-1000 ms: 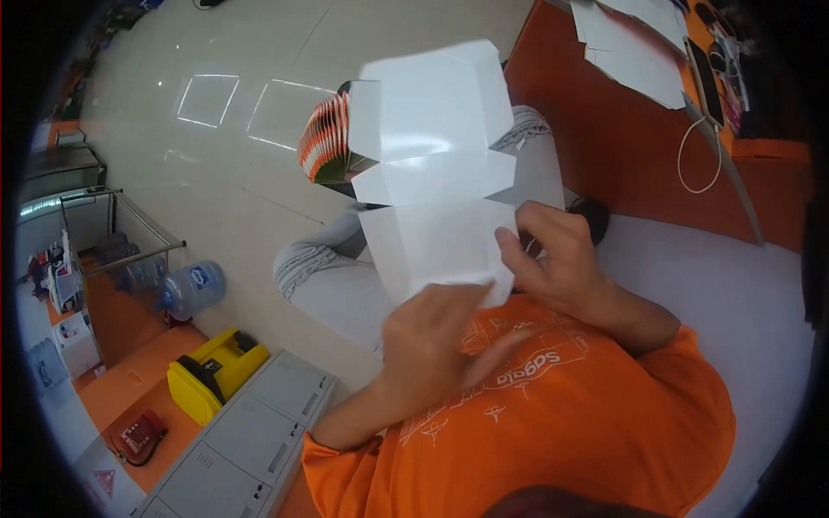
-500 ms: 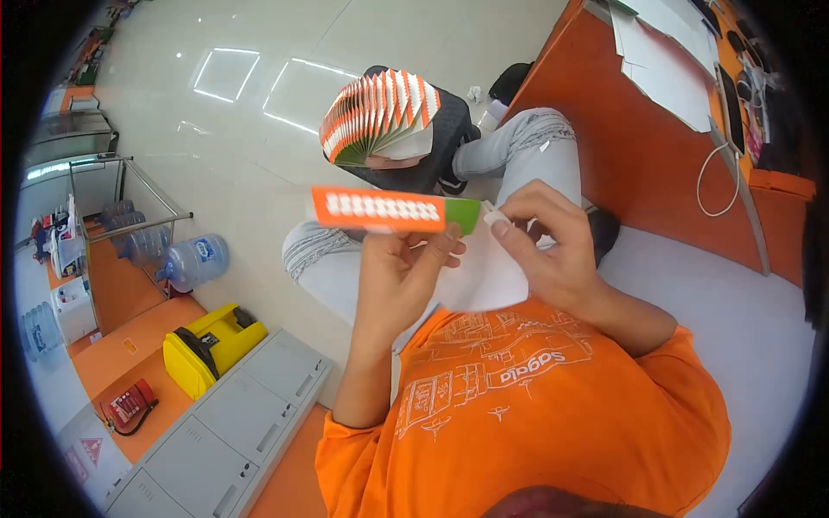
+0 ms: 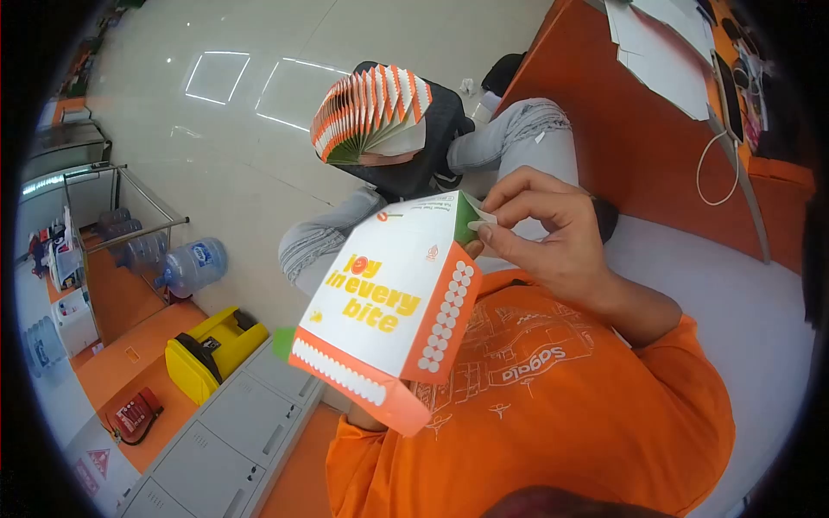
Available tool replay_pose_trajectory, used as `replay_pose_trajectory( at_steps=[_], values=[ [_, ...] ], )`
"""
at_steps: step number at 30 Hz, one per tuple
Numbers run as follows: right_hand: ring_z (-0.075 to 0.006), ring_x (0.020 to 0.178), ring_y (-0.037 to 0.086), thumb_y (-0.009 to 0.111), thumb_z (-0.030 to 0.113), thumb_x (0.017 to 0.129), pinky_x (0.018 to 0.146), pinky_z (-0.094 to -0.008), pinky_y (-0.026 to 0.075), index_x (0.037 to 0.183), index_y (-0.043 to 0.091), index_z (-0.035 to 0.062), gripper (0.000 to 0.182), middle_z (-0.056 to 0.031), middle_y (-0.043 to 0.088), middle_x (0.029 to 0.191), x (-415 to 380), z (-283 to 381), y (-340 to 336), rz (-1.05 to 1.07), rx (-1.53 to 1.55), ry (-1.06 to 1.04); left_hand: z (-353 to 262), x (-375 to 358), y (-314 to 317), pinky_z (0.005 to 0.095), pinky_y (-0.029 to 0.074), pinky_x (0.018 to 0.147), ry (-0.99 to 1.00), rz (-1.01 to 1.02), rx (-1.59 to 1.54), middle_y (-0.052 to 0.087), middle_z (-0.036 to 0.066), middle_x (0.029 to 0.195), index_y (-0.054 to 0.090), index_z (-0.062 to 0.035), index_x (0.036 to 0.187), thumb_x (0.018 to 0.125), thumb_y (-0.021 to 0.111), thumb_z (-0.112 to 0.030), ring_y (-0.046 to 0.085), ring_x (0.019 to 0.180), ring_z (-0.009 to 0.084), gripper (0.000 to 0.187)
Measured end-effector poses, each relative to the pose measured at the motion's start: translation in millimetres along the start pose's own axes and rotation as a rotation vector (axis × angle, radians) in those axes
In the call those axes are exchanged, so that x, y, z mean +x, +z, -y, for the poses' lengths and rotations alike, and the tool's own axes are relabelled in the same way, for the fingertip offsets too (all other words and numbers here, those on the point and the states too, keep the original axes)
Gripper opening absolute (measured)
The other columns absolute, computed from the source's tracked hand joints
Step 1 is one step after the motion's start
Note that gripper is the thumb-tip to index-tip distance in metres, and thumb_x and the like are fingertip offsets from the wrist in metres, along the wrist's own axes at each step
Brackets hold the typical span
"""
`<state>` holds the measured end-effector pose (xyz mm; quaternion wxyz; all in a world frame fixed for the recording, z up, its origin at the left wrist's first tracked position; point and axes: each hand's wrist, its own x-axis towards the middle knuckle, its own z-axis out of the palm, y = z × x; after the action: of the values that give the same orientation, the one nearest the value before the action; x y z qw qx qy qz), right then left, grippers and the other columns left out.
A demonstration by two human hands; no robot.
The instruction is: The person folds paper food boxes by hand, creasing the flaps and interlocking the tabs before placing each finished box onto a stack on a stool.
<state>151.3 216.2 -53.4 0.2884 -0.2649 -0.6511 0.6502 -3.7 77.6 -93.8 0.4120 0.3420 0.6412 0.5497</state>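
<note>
A white, orange and green cardboard food box (image 3: 371, 285), printed "joy in every bite", is held tilted in front of my chest. It is partly folded into shape, with an orange flap hanging at its lower end. My right hand (image 3: 544, 229) is closed, thumb and fingers pinching a white tab at the box's green upper corner. Most of my left hand (image 3: 474, 249) is hidden behind the box; a fingertip shows near that corner, and its wrist comes out below. Beyond, a fanned stack of flat box blanks (image 3: 371, 112) rests on a black seat (image 3: 447, 129).
An orange desk (image 3: 596, 95) with papers (image 3: 661, 73) and a white cable stands at the right. At the left are grey lockers (image 3: 216, 432), a yellow bin (image 3: 207, 354), a fire extinguisher (image 3: 136, 414) and several water bottles (image 3: 197, 263).
The box has turned from edge-on to show its printed white face, opening out and dropping lower. My left hand has gone behind it; my right hand stays at the corner.
</note>
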Motion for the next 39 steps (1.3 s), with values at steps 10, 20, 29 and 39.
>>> replay_pose_trajectory(
  at_steps=[10,20,29,39],
  values=[
    [-0.0118,0.081,0.063,0.076,0.001,0.086,0.067,-0.0263,0.05,0.087,0.074,-0.005,0.006,-0.007,0.064,0.098,4,4,-5,0.027,-0.105,-0.129,-4,5,-4,0.0304,0.061,0.074,0.044,0.024,0.056,0.075,0.015,0.096,0.066,0.0061,0.121,0.1,0.064,0.001,0.074,0.081,0.0191,0.022],
    [-0.0131,0.083,0.064,0.078,0.001,0.087,0.073,-0.0271,0.052,0.09,0.076,-0.0035,0.006,-0.0067,0.064,0.096,8,10,-8,0.178,-0.102,0.028,-5,6,-4,0.0298,0.061,0.074,0.08,0.036,0.105,0.076,0.014,0.097,0.068,0.0054,0.118,0.099,0.063,0.004,0.074,0.081,0.0188,0.02],
    [-0.0179,0.098,0.068,0.083,0.005,0.084,0.08,-0.031,0.056,0.093,0.078,-0.0023,0.013,-0.01,0.07,0.107,9,-5,-5,0.121,-0.053,-0.091,-1,5,-5,0.0293,0.06,0.073,0.141,0.049,0.176,0.076,0.014,0.097,0.07,0.0048,0.115,0.097,0.062,0.006,0.075,0.08,0.0185,0.019],
    [-0.0124,0.083,0.069,0.074,0.01,0.092,0.073,-0.0284,0.055,0.107,0.073,-0.006,0.022,-0.0091,0.075,0.095,37,-49,-15,-0.132,-0.216,0.412,-94,-18,-3,0.0339,0.061,0.075,0.041,0.182,0.197,0.069,0.024,0.121,0.055,0.0049,0.142,0.096,0.062,0.0,0.076,0.089,0.0275,0.047]
  ],
)
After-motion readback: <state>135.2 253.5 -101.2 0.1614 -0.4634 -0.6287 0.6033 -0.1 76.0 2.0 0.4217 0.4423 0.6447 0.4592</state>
